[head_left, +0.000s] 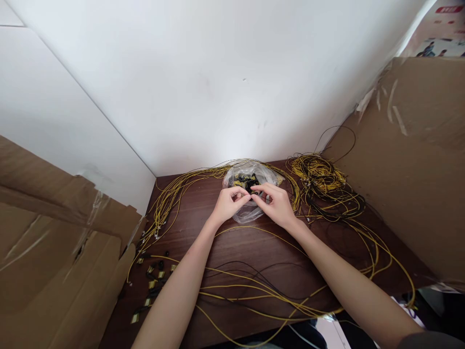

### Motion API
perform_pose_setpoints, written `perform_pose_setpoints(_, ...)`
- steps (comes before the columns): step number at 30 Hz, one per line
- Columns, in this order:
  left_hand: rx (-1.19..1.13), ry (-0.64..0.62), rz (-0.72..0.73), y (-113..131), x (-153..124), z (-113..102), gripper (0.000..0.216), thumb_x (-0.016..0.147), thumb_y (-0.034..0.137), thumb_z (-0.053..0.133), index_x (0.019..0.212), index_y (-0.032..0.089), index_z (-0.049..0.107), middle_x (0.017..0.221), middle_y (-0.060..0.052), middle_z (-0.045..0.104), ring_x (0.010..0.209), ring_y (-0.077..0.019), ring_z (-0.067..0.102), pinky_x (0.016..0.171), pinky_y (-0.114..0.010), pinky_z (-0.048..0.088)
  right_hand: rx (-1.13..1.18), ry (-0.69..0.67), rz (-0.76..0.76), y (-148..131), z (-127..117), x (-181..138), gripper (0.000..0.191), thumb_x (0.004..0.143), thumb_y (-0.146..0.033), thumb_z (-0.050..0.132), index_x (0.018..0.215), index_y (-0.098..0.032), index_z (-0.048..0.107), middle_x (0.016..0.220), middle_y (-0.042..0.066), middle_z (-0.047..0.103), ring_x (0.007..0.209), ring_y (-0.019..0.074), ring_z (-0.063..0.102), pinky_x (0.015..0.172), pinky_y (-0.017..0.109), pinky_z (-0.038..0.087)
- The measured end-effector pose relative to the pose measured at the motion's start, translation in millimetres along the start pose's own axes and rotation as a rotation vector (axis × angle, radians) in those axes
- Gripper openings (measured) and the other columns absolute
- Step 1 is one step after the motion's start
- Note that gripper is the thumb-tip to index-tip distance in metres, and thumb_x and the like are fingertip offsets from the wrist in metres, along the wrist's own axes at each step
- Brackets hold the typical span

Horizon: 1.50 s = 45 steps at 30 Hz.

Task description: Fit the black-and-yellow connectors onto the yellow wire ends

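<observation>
My left hand (231, 202) and my right hand (276, 202) meet fingertip to fingertip over a clear plastic bag (250, 213). Both are closed in a pinch. Whatever lies between the fingers is too small to make out. Inside the bag, just beyond my fingertips, is a pile of small black and yellow parts (247, 181). Thin yellow wires (218, 169) arch around behind the bag and down its right side. A single yellow wire (250, 227) curves across the table in front of the bag.
Tangled yellow and black wires (319, 177) are heaped at the right. More loose wires (250, 287) cross the brown table (196, 194) under my forearms. Small black pieces with yellow tags (151, 284) lie at the left. Cardboard (407, 184) and a white wall (218, 87) enclose the table.
</observation>
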<state>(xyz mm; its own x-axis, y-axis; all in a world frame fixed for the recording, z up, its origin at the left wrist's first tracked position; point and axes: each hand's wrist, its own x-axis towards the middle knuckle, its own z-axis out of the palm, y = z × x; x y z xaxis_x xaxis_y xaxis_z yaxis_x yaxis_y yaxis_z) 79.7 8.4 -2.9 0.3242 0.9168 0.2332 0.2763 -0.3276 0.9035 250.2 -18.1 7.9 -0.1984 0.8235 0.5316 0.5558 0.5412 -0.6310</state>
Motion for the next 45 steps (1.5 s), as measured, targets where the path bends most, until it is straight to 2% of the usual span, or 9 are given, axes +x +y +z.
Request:
perform_pose_setpoints(7,-0.04,0.001,0.001,0.0,1.0,-0.5,0.023,0.076,0.034,0.059,0.072,0.011,0.061,0.054,0.004,0.041,0.051,-0.0072,0.033,0.051,-0.021,0.026,-0.03,0.038,0.035,0.9,-0.8,0.4,0.016,0.083,-0.023,0.056,0.094,-0.02,0.067,0.084,0.003,0.064,0.058,0.0125,0.052,0.059,0.027,0.043)
perform_pose_setpoints(13,-0.055,0.0,0.008,-0.5,1.1,-0.1,0.021,0.076,0.031,0.059,0.07,0.011,0.059,0.055,0.004,0.04,0.052,-0.0067,0.033,0.051,-0.02,0.027,-0.041,0.102,0.081,2.4,-3.1,1.6,0.015,0.083,-0.021,0.057,0.093,-0.019,0.067,0.087,0.003,0.065,0.056,0.0114,0.052,0.06,0.027,0.042)
perform_pose_setpoints(21,-0.05,-0.001,0.012,-1.3,0.5,0.6,0.024,0.076,0.035,0.061,0.082,0.011,0.064,0.053,0.005,0.04,0.05,-0.0065,0.032,0.051,-0.02,0.026,0.003,0.025,-0.002,1.8,-1.0,0.5,0.017,0.084,-0.021,0.056,0.096,-0.018,0.068,0.082,0.003,0.062,0.064,0.0125,0.054,0.059,0.025,0.042)
perform_pose_setpoints(26,-0.058,0.001,0.013,-3.5,0.7,0.7,0.024,0.076,0.034,0.061,0.075,0.011,0.064,0.053,0.004,0.043,0.05,-0.0067,0.034,0.05,-0.02,0.026,-0.021,0.005,-0.009,2.0,-1.3,0.1,0.017,0.085,-0.022,0.056,0.096,-0.019,0.068,0.083,0.003,0.063,0.064,0.0124,0.053,0.06,0.025,0.042)
perform_pose_setpoints(30,-0.062,0.0,0.008,-4.0,0.9,0.7,0.023,0.076,0.033,0.06,0.072,0.01,0.064,0.056,0.002,0.049,0.051,-0.0071,0.037,0.051,-0.02,0.028,-0.051,0.048,0.039,5.2,-3.1,1.6,0.016,0.084,-0.023,0.058,0.095,-0.019,0.069,0.081,0.003,0.063,0.06,0.0121,0.052,0.059,0.026,0.042)
perform_pose_setpoints(35,-0.077,-0.001,0.021,-4.3,1.1,0.6,0.022,0.075,0.032,0.061,0.071,0.011,0.063,0.055,0.003,0.047,0.051,-0.0069,0.037,0.051,-0.02,0.029,-0.055,0.097,0.078,7.8,-4.8,3.1,0.015,0.083,-0.022,0.058,0.092,-0.018,0.069,0.081,0.003,0.063,0.058,0.0117,0.051,0.059,0.026,0.042)
perform_pose_setpoints(41,-0.061,0.013,0.013,-4.6,1.2,1.4,0.026,0.076,0.036,0.061,0.073,0.011,0.064,0.053,0.003,0.043,0.05,-0.0068,0.035,0.051,-0.02,0.027,-0.016,0.04,0.041,6.6,-2.0,1.7,0.016,0.083,-0.021,0.058,0.094,-0.019,0.069,0.08,0.003,0.063,0.062,0.013,0.054,0.058,0.026,0.041)
perform_pose_setpoints(45,-0.066,0.006,-0.001,-4.2,1.0,1.2,0.03,0.076,0.04,0.062,0.072,0.011,0.063,0.056,0.002,0.047,0.052,-0.0073,0.037,0.051,-0.02,0.029,0.031,-0.012,-0.005,3.1,0.8,0.8,0.017,0.084,-0.02,0.057,0.095,-0.018,0.069,0.081,0.003,0.063,0.065,0.0131,0.054,0.06,0.026,0.042)
